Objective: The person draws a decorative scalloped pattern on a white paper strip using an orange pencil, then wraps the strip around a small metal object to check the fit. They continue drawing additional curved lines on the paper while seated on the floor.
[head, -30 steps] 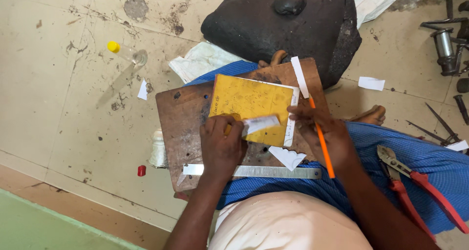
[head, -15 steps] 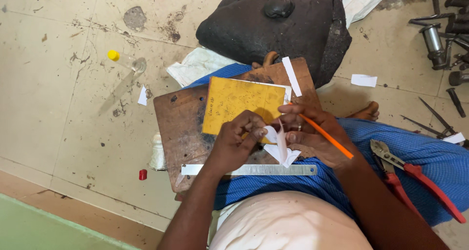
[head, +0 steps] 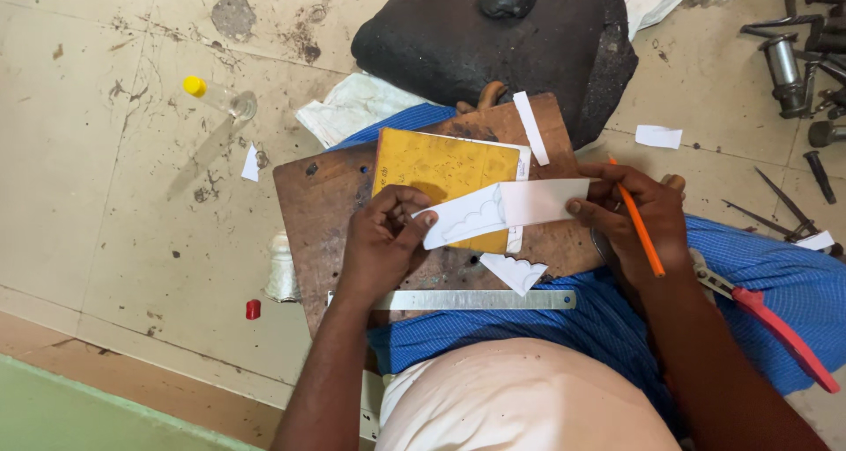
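White paper strip (head: pixel 507 209) spans our hands, long axis 9-to-3, over the wooden board (head: pixel 326 204). Left hand (head: pixel 381 240) pinches its scalloped end; right hand (head: pixel 636 218) pinches the other, orange pencil (head: pixel 636 218) tucked in. Steel ruler (head: pixel 476 299) at 6.

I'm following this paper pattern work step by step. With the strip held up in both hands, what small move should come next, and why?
Probably lay the paper strip back flat on the yellow book. Both the left hand and right hand pinch its ends in the air, and the orange pencil is tucked in the right hand's fingers, so it cannot mark the scalloped outline until the strip rests on something firm.
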